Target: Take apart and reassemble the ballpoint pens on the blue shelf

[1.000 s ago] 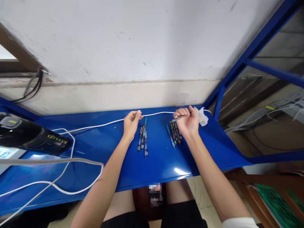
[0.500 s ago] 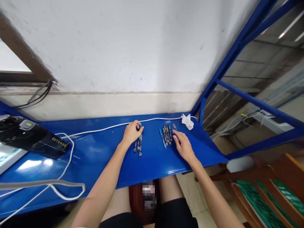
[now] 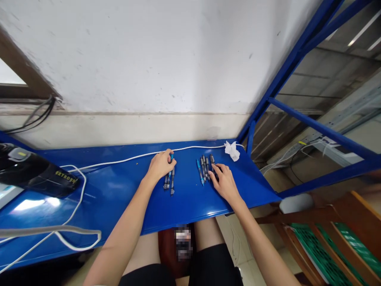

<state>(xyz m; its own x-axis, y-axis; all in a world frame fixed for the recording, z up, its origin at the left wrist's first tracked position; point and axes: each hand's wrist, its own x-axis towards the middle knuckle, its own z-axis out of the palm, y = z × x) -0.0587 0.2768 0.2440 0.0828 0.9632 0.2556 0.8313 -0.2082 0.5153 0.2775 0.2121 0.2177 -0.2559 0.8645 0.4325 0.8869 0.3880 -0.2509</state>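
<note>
My left hand (image 3: 161, 163) is closed over the upper ends of a small cluster of pens (image 3: 172, 178) on the blue table. Thumb and forefinger pinch around a blue-topped pen (image 3: 172, 158), and the lower ends of the dark pens stick out toward me. To the right, my right hand (image 3: 224, 180) rests on the table, its thumb and fingers curled around a dark pen (image 3: 212, 159), partly covered by the fingers. Just left of it lies a row of several dark pens (image 3: 205, 165), with a blue pen (image 3: 200, 171) at the outer left edge.
A crumpled white tissue (image 3: 232, 151) lies at the back right. The white cable (image 3: 131, 159) runs along the rear of the table (image 3: 119, 184). A black appliance (image 3: 38, 171) stands at the left. A blue metal frame (image 3: 278, 87) rises on the right, beside a wooden chair (image 3: 315, 214).
My right hand has moved left with the outer dark pen, which now sits closer to the others. The left hand stays on its cluster. The view has shifted slightly.
</note>
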